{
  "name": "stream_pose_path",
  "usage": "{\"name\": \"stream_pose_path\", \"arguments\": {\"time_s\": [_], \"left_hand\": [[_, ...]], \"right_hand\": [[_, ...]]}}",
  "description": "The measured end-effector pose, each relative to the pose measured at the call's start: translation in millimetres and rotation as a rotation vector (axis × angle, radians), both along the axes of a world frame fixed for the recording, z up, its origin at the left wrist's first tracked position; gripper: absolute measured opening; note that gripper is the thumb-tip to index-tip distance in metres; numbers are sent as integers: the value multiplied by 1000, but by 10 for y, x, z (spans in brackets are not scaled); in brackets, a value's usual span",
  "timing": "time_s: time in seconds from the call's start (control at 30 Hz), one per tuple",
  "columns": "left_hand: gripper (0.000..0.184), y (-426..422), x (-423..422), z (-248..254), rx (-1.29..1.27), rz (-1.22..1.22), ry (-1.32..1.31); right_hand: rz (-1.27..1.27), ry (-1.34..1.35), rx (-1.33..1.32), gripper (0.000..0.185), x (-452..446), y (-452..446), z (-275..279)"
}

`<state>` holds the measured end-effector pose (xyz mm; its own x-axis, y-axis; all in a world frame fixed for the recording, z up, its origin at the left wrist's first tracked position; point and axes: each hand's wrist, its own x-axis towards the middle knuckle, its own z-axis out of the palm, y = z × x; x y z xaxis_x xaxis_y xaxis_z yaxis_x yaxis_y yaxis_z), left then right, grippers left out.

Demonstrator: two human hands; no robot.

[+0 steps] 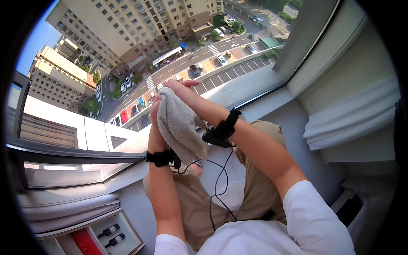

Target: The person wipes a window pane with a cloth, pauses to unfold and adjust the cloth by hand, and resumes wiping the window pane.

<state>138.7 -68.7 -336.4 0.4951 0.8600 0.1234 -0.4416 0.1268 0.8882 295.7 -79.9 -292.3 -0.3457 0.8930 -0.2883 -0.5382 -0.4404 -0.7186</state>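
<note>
By the window frame (85, 156), cloth (180, 123) hangs from fingers (190, 83).

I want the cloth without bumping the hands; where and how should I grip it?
Probably pinch the lower end of the grey cloth, coming from the body side: it droops there, seemingly loose, while the left hand and right hand are at its bunched upper end.

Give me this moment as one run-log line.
left hand: against grey towel, grip mostly hidden | right hand: at towel's gathered upper end, grip unclear | grey towel: lower part loose | outside: street below
</note>
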Motion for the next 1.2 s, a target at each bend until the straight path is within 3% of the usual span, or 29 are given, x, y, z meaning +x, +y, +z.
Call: {"name": "stream_pose_path", "arguments": {"time_s": [0.13, 0.2, 0.27, 0.43, 0.5, 0.6, 0.63, 0.73, 0.77, 0.8, 0.9, 0.97, 1.07, 1.2], "left_hand": [[20, -89, -51, -23, 410, 210, 432], [26, -40, -82, -137, 484, 177, 401], [32, -123, -24, -91, 424, 148, 210], [47, 29, -18, -101, 226, 23, 151], [50, 26, 23, -187, 220, -34, 15], [50, -17, -48, -497, 412, 53, 20], [48, 179, -238, -794, 495, 115, 144], [58, 316, -1054, -1555, 71, 64, 275], [59, 307, -1147, -1603, 220, 125, 423], [60, 272, -1143, -1515, 374, 184, 567], [62, 126, -1023, -1291, 389, 210, 617], [54, -45, -739, -1100, 517, 144, 696], [49, 57, -571, -975, 688, 236, 826], [54, 375, -842, -1091, 503, 129, 550]], "right_hand": [[82, 123, 10, 40, -40, 121, -178], [112, 163, 23, 39, -78, 218, -372], [126, 162, 35, 36, -92, 266, -461], [135, 115, -8, 33, -53, 90, -183], [60, -99, 101, 37, -102, 201, -254], [-27, -286, 117, 39, 0, 53, -86], [-85, -319, 140, 41, -9, 19, -59], [-78, -356, 212, 45, 114, -68, 66], [-47, -357, 239, 45, 163, -107, 116], [-18, -361, 268, 46, 194, -126, 140], [43, -313, 280, 44, 233, -111, 117], [25, -314, 297, 43, 207, -52, 72], [-24, -278, 256, 37, 254, -203, 244], [6, -93, 181, 32, 337, -302, 381]]}}
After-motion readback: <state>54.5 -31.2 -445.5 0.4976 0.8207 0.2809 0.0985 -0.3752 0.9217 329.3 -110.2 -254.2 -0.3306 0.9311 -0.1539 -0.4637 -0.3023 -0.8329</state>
